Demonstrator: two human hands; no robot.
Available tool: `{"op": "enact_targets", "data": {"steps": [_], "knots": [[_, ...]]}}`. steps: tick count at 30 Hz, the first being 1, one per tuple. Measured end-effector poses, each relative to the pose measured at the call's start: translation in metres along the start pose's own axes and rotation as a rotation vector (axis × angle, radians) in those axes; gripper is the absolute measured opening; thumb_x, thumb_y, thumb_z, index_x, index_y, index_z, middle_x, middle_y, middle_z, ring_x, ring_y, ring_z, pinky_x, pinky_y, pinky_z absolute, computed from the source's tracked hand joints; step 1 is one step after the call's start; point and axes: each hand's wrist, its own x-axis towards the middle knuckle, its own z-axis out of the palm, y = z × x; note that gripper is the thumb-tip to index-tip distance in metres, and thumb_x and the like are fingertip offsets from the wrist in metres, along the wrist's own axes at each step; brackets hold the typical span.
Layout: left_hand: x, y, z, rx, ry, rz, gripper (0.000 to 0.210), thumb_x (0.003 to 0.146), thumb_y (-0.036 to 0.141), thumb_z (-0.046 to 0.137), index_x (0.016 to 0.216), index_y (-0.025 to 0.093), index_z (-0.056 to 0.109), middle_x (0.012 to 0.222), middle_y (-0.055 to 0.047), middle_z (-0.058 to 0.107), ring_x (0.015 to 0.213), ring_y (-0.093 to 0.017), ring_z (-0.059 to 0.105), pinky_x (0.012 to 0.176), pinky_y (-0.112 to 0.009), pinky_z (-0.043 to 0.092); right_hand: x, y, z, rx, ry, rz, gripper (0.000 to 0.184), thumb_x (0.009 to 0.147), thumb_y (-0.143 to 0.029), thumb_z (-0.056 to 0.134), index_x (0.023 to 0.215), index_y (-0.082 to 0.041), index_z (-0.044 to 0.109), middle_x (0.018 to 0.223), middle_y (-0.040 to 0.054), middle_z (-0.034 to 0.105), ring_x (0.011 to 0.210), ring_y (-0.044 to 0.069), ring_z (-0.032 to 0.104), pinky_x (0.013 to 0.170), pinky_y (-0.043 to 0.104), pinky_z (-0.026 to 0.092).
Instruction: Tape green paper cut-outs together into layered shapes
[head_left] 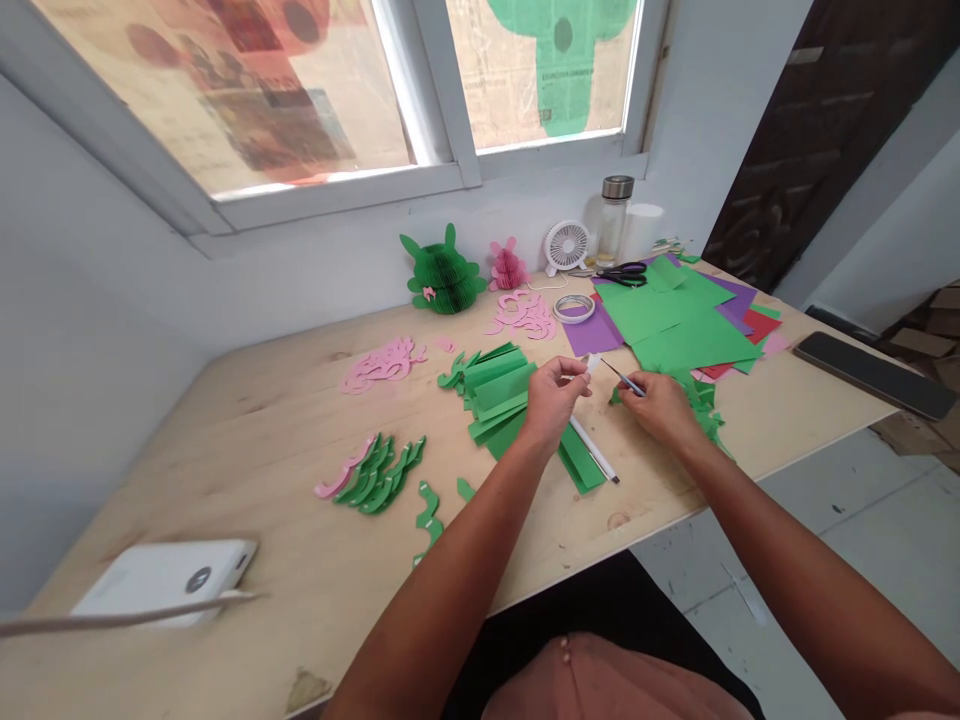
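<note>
My left hand (555,395) is closed in a pinch on a small white strip (593,363), which looks like a piece of tape. Facing it, my right hand (660,408) grips a slim pointed metal tool (624,378), its tip aimed at the strip; tweezers or craft knife, I cannot tell. Folded green paper strips (504,388) lie beneath and left of my left hand. A white pen-like stick (595,450) rests below it on green paper. Green scraps (705,405) lie partly hidden behind my right hand.
Wavy green strips (386,475) and pink cutouts (386,365) lie at left, near a white power bank (172,575). Toward the wall stand a green honeycomb figure (446,280), small fan (567,246) and glass bottle (613,222). Tape roll (574,309), scissors (624,274), paper sheets (682,315) and phone (874,372) sit at right.
</note>
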Motion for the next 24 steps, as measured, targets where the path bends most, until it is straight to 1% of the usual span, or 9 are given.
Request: {"op": "enact_targets", "data": {"steps": [7,12,16,19,24], "knots": [[-0.0003,-0.0007,-0.0003,-0.041,0.013,-0.004,0.010,0.062,0.019,0.066,0.068,0.016,0.058,0.061,0.004,0.058,0.052,-0.009,0.057,0.057,-0.022,0.043,0.0033,-0.0030,0.0013,-0.126,-0.070,0.022,0.023,0.067,-0.017,0.055,0.082,-0.018,0.073,0.066,0.0029,0.069,0.056,0.014,0.054,0.054,0.023,0.034],[-0.0001,-0.0011,-0.0006,-0.063,0.020,-0.007,0.011,0.062,0.020,0.067,0.067,0.016,0.059,0.060,0.004,0.058,0.052,-0.009,0.057,0.057,-0.022,0.043,0.0033,-0.0064,-0.0003,-0.167,-0.119,0.032,0.027,0.070,-0.016,0.054,0.089,-0.016,0.073,0.069,0.0031,0.070,0.057,0.014,0.055,0.053,0.022,0.035],[0.0001,-0.0010,-0.0008,-0.076,0.026,-0.009,0.011,0.061,0.020,0.067,0.067,0.016,0.059,0.060,0.004,0.058,0.051,-0.009,0.057,0.057,-0.022,0.043,0.0035,-0.0069,0.0006,-0.181,-0.159,0.011,0.033,0.069,-0.014,0.054,0.097,-0.017,0.072,0.077,0.0033,0.072,0.061,0.013,0.057,0.054,0.021,0.035],[-0.0001,-0.0003,-0.0010,-0.080,0.028,-0.010,0.011,0.061,0.020,0.067,0.067,0.016,0.059,0.060,0.004,0.058,0.051,-0.008,0.057,0.058,-0.022,0.043,0.0051,-0.0062,0.0025,-0.199,-0.174,0.001,0.031,0.069,-0.013,0.054,0.094,-0.017,0.072,0.077,0.0032,0.072,0.061,0.013,0.057,0.054,0.021,0.034],[-0.0006,0.0009,-0.0015,-0.081,0.032,-0.008,0.011,0.061,0.020,0.067,0.067,0.016,0.059,0.061,0.004,0.058,0.052,-0.008,0.058,0.058,-0.022,0.043,0.0084,-0.0051,0.0054,-0.235,-0.158,0.001,0.017,0.069,-0.015,0.056,0.079,-0.016,0.070,0.069,0.0041,0.068,0.060,0.014,0.054,0.054,0.023,0.032]]}}
